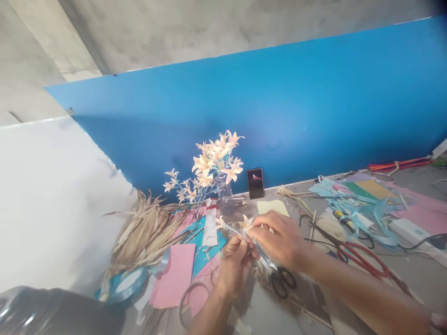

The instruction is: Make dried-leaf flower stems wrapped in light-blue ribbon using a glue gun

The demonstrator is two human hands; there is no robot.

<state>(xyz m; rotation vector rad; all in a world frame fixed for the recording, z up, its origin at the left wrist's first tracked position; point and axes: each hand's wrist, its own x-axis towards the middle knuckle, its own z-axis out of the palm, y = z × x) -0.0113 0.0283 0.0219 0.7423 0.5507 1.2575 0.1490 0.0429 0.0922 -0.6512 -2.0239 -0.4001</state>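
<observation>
My left hand [237,258] is closed around the stem of a small cream flower spray [221,224], whose blooms stick out above the fingers. My right hand [279,237] pinches at a second pale bloom [246,222] of the same spray, its fingertips close to the left ones. Just below both hands lie black-handled scissors [282,282], blades pointing up and left toward the fingers. Behind them stands a clear vase [225,195] filled with cream handmade flowers [218,158].
Dried husks [150,228] heap at the left, near a blue ribbon roll [127,284] and pink paper [176,274]. A phone [255,183] leans on the blue wall. Red-handled scissors [366,260], ribbon scraps and a white power strip [415,235] lie at the right.
</observation>
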